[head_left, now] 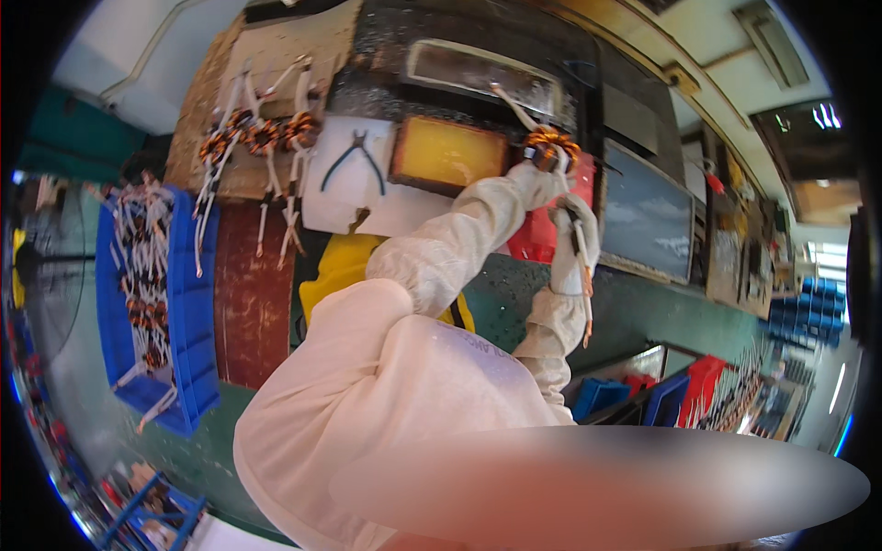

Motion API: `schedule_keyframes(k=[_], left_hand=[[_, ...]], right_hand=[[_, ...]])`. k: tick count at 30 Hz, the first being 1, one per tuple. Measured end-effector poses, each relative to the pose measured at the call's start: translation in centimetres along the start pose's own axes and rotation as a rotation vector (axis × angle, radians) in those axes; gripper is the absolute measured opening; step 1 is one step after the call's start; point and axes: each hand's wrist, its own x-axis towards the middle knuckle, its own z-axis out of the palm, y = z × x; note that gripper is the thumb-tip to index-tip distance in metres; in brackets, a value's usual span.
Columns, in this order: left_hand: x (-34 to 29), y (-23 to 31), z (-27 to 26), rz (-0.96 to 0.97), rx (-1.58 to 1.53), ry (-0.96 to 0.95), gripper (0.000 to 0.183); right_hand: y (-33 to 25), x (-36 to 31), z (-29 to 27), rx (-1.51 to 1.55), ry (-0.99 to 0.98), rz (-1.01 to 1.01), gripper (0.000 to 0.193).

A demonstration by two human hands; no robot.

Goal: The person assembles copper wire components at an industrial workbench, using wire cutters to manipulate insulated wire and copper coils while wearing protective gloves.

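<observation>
Dark surface (372, 78) on the far side, left arm (455, 243) stretched toward it, right arm (554, 321) bent nearer. Left grip (540, 171) has a copper coil (553, 140), right of the yellow block (450, 151); right grip (573, 213) is closed on a white lead (585, 275). Finger detail's murky, near right's blurred out.

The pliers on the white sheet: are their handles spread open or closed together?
Spread open: the pliers lie with two blue handles well apart, and the white sheet is visible between them.
</observation>
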Motion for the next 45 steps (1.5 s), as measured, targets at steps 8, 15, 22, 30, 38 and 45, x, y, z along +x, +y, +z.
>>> schedule_keyframes(k=[8, 15, 22, 30, 38, 45], left_hand=[[2.1, 3.0, -2.0, 0.491, 0.914, 0.009, 0.044], [1.6, 2.5, -1.3, 0.524, 0.985, 0.082, 0.042], [0.5, -2.0, 0.1, 0.551, 1.138, 0.192, 0.039], [2.7, 5.0, -2.9, 0.453, 0.885, 0.042, 0.039], [2.9, 6.4, -3.1, -0.116, 0.587, 0.024, 0.041], [2.7, 6.1, -3.1, 0.336, 0.903, 0.082, 0.041]], right_hand=[[0.2, 0.4, -0.1, -0.082, -0.075, -0.073, 0.024], [0.3, 0.4, -0.2, -0.037, -0.084, -0.054, 0.025], [0.8, 0.5, -0.8, -0.035, -0.055, -0.043, 0.025], [0.3, 0.4, -0.2, -0.04, -0.085, -0.033, 0.025], [0.4, 0.4, -0.5, -0.041, -0.058, -0.038, 0.026], [1.0, 0.4, -0.4, -0.047, -0.063, -0.071, 0.026]])
